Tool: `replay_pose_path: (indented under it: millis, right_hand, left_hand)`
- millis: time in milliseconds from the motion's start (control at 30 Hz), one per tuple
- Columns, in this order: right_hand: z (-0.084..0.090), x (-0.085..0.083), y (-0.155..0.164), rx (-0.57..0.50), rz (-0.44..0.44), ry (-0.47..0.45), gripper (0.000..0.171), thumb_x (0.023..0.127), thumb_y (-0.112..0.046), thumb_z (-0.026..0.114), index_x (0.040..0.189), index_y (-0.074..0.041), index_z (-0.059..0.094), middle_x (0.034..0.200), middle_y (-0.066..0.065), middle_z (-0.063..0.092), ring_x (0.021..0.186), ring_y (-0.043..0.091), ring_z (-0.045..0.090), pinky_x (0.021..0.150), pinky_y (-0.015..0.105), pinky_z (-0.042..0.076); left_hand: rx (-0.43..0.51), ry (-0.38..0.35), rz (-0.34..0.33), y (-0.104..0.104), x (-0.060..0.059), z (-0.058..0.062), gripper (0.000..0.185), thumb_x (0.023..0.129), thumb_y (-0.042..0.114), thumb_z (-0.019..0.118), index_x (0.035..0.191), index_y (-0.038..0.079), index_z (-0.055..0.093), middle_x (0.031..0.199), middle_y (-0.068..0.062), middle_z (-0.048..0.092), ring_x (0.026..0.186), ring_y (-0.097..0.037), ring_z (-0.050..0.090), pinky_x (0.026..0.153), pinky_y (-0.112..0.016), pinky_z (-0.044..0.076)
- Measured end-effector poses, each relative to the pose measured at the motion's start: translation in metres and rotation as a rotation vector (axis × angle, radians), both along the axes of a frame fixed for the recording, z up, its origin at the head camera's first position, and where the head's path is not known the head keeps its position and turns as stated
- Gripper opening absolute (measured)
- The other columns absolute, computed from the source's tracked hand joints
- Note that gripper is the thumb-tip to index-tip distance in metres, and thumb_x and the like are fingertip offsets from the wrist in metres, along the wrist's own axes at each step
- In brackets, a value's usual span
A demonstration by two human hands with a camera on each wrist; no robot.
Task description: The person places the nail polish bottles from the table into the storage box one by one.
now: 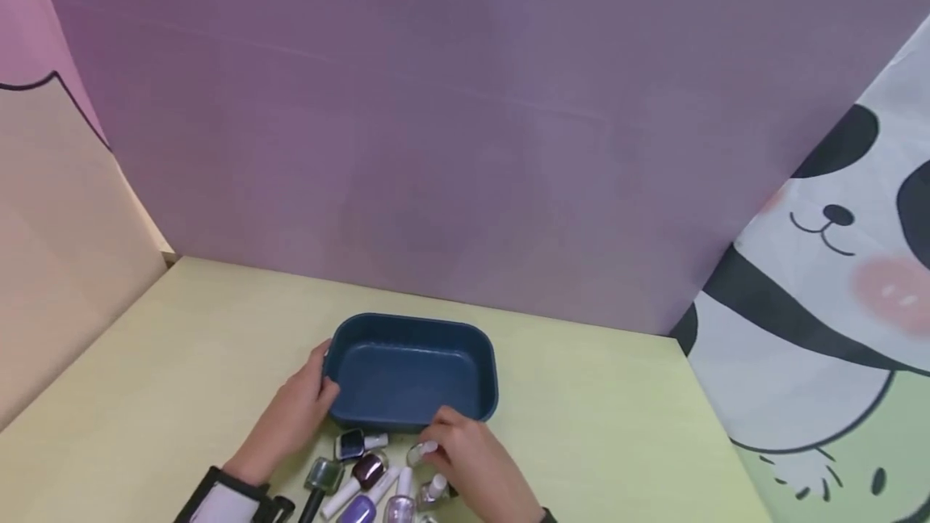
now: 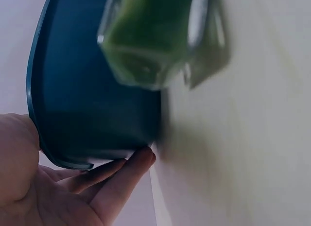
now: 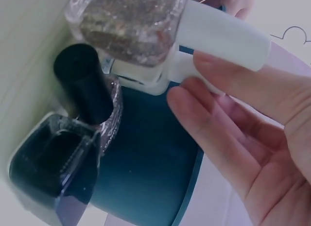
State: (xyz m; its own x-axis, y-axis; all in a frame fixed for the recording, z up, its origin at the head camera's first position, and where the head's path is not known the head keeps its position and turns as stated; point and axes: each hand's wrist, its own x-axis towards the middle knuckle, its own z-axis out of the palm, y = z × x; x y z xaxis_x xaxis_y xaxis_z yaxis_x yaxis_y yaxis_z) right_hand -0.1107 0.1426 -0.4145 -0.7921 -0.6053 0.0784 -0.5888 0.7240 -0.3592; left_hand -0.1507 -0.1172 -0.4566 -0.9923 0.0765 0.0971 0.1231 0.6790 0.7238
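A dark blue rectangular bin (image 1: 410, 382) stands on the table with its open top up. My left hand (image 1: 296, 400) grips its left end; in the left wrist view the fingers (image 2: 121, 184) lie along the outer wall. Just in front of the bin, my right hand (image 1: 475, 458) pinches the white cap of a clear nail polish bottle (image 3: 141, 78). Around that hand lie other bottles: a glittery one with a white cap (image 3: 131, 26), a dark one (image 3: 53, 163) and a purple one (image 1: 358, 509). The bin's inside shows no bottles.
A green nail polish bottle (image 1: 324, 474) with a black cap lies near my left wrist, beside a dark red one (image 1: 370, 469). Next to the bin's front wall is a dark blue bottle (image 1: 350, 444). Behind the pale yellow table (image 1: 603, 418) rises a purple panel (image 1: 436, 144).
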Motion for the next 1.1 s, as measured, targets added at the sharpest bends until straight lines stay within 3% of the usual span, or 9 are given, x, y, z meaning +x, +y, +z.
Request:
replay_pose_path:
  millis: [400,633,833,1100]
  right_hand:
    - [0.000,-0.001,0.015,-0.053,0.067,0.188,0.006,0.088,-0.017,0.074,0.092,-0.012,0.075,0.088,-0.007,0.060,0.079,-0.002,0.058,0.072,0.005,0.044]
    - [0.010,0.000,0.016,-0.086,0.073,0.139,0.006,0.090,-0.016,0.071,0.094,-0.013,0.074,0.087,-0.007,0.065,0.078,-0.003,0.058,0.070,0.006,0.045]
    - [0.017,0.000,0.017,-0.127,0.072,0.137,0.009,0.090,-0.015,0.072,0.097,-0.012,0.074,0.092,-0.004,0.067,0.080,-0.001,0.062,0.072,0.006,0.046]
    - [0.019,0.000,0.018,-0.154,0.090,0.191,0.011,0.089,-0.016,0.073,0.099,-0.014,0.076,0.093,-0.006,0.067,0.078,-0.001,0.062,0.072,0.005,0.045]
  left_hand:
    - [0.005,0.029,-0.007,0.005,-0.001,0.000,0.062,0.096,0.006,0.050,0.151,-0.005,0.026,0.073,-0.001,0.048,0.064,-0.013,0.045,0.059,-0.029,0.039]
    - [0.006,0.046,-0.012,0.002,-0.003,0.000,0.061,0.096,0.006,0.050,0.151,-0.007,0.026,0.074,-0.003,0.048,0.064,-0.015,0.045,0.059,-0.030,0.039]
    - [0.001,0.066,-0.023,0.002,-0.004,-0.001,0.059,0.097,0.006,0.048,0.150,-0.009,0.026,0.087,-0.012,0.058,0.067,-0.016,0.049,0.064,-0.034,0.044]
    - [-0.004,0.028,-0.022,-0.002,-0.004,-0.002,0.061,0.097,0.006,0.047,0.151,-0.009,0.023,0.074,-0.005,0.049,0.061,-0.016,0.045,0.057,-0.031,0.039]
